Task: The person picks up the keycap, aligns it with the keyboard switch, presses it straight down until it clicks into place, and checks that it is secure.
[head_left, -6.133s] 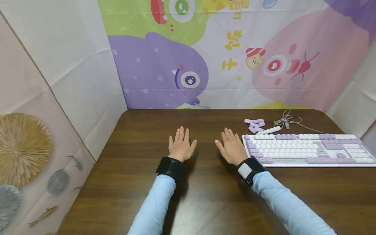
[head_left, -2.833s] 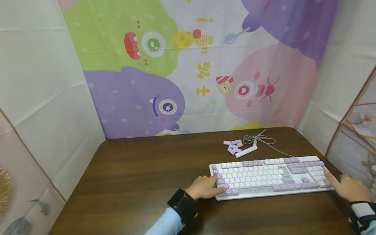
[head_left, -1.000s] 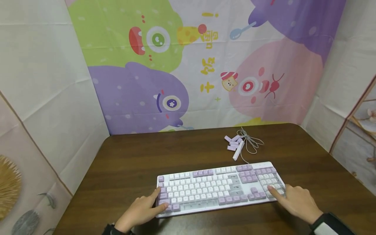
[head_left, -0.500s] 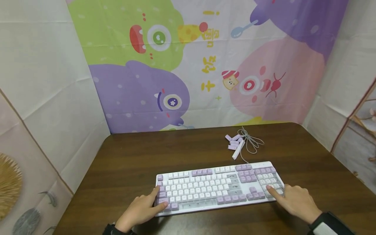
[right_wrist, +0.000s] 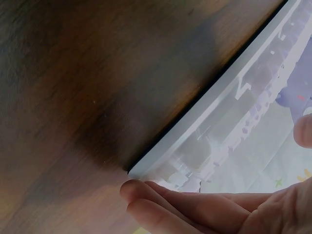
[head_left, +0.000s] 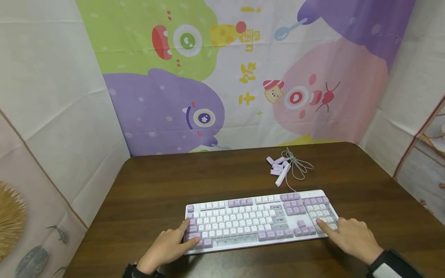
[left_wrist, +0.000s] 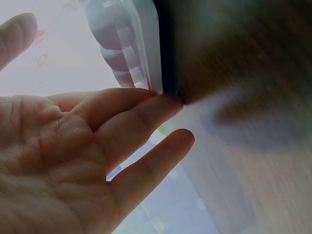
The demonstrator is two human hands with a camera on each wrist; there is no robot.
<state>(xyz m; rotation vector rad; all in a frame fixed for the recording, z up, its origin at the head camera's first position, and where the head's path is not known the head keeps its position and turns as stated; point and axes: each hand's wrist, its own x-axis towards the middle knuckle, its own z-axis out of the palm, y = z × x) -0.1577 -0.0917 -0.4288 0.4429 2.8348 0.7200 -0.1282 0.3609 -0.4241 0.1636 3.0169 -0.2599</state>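
Note:
A white keyboard [head_left: 236,224] with white, lilac and grey keys lies in front of me on the brown table. My left hand [head_left: 163,249] is at its left end: the fingertips [left_wrist: 168,100] touch the side edge, the fingers fairly straight. The left thumb overlaps the lower left keys in the head view but stands off the case in the left wrist view. At the number pad end, my right hand [head_left: 354,239] has its fingertips [right_wrist: 134,187] at the near corner of the case. The right thumb stands apart from the keys in the right wrist view.
Behind the keyboard lie several small lilac keycap-like pieces [head_left: 276,166], a white stick-shaped piece [head_left: 282,175] and the keyboard's coiled grey cable [head_left: 299,169]. A cartoon-printed cloth [head_left: 250,127] hangs at the table's back edge, with pale panels on both sides.
Both hands, earlier flat on the table, went to the keyboard's ends. The keyboard has moved left and nearer, and its cable and the white piece have turned. The last second shows hardly any movement.

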